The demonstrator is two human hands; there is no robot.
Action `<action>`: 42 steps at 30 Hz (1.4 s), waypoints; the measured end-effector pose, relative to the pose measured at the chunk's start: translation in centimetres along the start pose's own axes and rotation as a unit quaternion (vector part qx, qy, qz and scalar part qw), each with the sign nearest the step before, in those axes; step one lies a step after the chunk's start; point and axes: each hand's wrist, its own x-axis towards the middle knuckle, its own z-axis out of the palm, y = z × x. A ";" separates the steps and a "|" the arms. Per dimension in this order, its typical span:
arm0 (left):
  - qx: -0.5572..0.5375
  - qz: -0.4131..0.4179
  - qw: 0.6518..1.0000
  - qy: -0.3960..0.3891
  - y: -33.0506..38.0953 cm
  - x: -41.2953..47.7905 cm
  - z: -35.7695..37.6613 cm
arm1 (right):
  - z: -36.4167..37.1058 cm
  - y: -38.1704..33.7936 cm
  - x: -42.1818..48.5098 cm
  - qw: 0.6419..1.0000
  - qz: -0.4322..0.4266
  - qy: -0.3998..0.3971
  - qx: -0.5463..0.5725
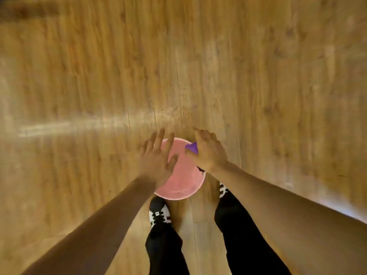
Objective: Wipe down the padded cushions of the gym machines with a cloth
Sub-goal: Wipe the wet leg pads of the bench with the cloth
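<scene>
A pink round bucket stands on the wooden floor right in front of my feet. My left hand hovers over its left rim with the fingers spread and straight, holding nothing. Over the bucket's upper right rim, my right hand grips a purple cloth; only a small corner of the cloth sticks out from under the fingers. The frame is blurred by motion. No gym machine or cushion is in view.
Light wooden floor fills the view on all sides. My two feet in black-and-white shoes and black trousers stand just behind the bucket. A pale strip runs along the right edge.
</scene>
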 end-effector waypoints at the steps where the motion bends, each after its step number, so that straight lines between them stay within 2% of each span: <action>1: 0.002 0.009 1.000 -0.004 -0.4 0.9 1.3 | 1.6 0.6 0.5 1.000 0.000 0.011 0.005; 5: 0.034 0.021 0.999 0.004 -1.2 3.0 5.4 | 7.2 3.4 1.2 0.995 0.013 0.100 0.008; 10: 0.032 0.008 0.997 0.069 -0.2 3.4 8.2 | 10.4 4.0 0.9 0.985 0.014 0.162 0.062; 12: 0.051 0.004 0.996 0.068 -0.1 3.5 8.3 | 10.6 3.9 1.3 0.981 0.016 0.193 0.012; 15: 0.100 0.002 0.995 0.030 -0.1 3.6 7.8 | 10.1 4.2 2.0 0.981 0.016 0.176 -0.077; 18: 0.129 0.005 0.991 -0.020 0.1 3.3 6.1 | 8.4 4.1 1.8 0.985 0.016 0.159 -0.059; 21: 0.135 0.019 0.990 -0.032 0.5 2.4 2.8 | 5.3 3.2 0.6 0.981 0.017 0.190 -0.021; 25: 0.136 0.070 0.988 -0.009 2.5 0.5 -4.0 | -1.5 1.1 -2.4 0.976 0.037 0.213 0.011; 29: 0.162 0.094 0.981 0.052 6.8 -1.1 -13.7 | -11.9 -0.9 -6.0 0.968 0.070 0.237 0.041; 33: 0.231 0.149 0.957 0.088 13.2 -1.9 -24.9 | -24.5 -2.0 -9.0 0.948 0.104 0.292 0.074; 38: 0.232 0.141 0.952 0.144 22.7 -1.4 -37.8 | -40.5 -2.5 -13.1 0.920 0.126 0.342 0.144; 42: 0.237 0.180 0.937 0.183 29.8 0.2 -47.0 | -53.2 -2.7 -14.6 0.913 0.117 0.370 0.129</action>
